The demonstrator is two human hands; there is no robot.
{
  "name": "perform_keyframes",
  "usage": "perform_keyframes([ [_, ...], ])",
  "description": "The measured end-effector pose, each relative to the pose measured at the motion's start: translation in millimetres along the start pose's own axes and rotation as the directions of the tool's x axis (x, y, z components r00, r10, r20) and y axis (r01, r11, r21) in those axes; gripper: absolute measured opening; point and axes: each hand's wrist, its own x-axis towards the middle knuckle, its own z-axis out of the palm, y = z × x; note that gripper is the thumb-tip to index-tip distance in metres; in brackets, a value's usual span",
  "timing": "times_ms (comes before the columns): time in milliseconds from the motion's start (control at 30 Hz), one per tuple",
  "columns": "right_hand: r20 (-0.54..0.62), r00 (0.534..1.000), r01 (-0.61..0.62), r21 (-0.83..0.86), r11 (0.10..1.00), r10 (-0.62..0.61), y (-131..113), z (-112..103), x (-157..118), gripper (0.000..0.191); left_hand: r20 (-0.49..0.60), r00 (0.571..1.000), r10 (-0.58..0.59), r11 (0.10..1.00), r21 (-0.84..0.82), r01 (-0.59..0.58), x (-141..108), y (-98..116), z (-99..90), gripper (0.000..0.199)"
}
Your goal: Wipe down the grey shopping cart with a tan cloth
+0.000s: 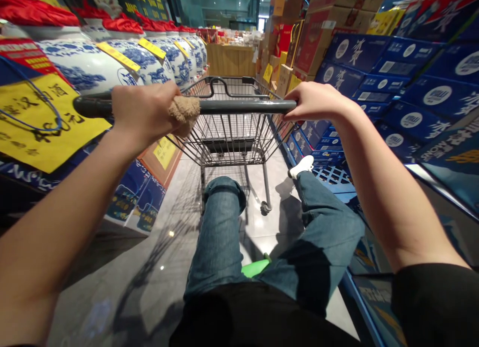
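A shopping cart [232, 152] stands in front of me, its dark handle [243, 106] running across the view. My left hand [144, 107] is closed around the handle's left part, with a bunched brown cloth [186, 113] pressed against the bar and sticking out by the thumb side. At the other end, the fingers of my right hand [316, 101] wrap over the handle, partly hidden from view. No goods show in the wire basket.
Blue-and-white jars [75, 62] with red covers line the left, behind a yellow price sign [41, 120]. Stacked blue cartons [359, 55] rise on the right above a blue pallet [335, 179]. A wooden counter [230, 60] stands ahead. Something green [255, 268] shows between my legs.
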Motion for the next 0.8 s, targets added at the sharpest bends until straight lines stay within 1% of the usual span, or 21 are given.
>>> perform_keyframes([
  [100,-0.007,1.000,0.007,-0.001,1.000,-0.007,-0.9,-0.5,0.4,0.034,0.003,1.000,-0.018,0.999,-0.033,0.018,0.5,0.3,1.2,0.053],
  [267,-0.001,1.000,0.011,0.026,1.000,-0.011,-1.3,-0.8,0.8,0.034,0.015,0.999,-0.032,0.999,0.003,0.032,1.6,1.5,-0.2,0.053],
  [433,0.000,1.000,0.002,0.031,1.000,-0.002,0.0,0.8,2.3,0.035,-0.011,1.000,-0.010,1.000,-0.003,0.010,0.3,0.5,0.4,0.053],
  [667,-0.008,1.000,0.012,0.018,1.000,-0.012,0.3,0.9,1.3,0.032,0.030,0.998,-0.055,0.998,-0.035,0.056,0.1,1.4,-0.6,0.054],
  [800,-0.004,1.000,0.018,0.029,0.999,-0.018,-0.9,0.1,0.1,0.028,0.011,1.000,-0.005,0.998,0.070,0.005,0.7,1.8,-1.7,0.056],
])
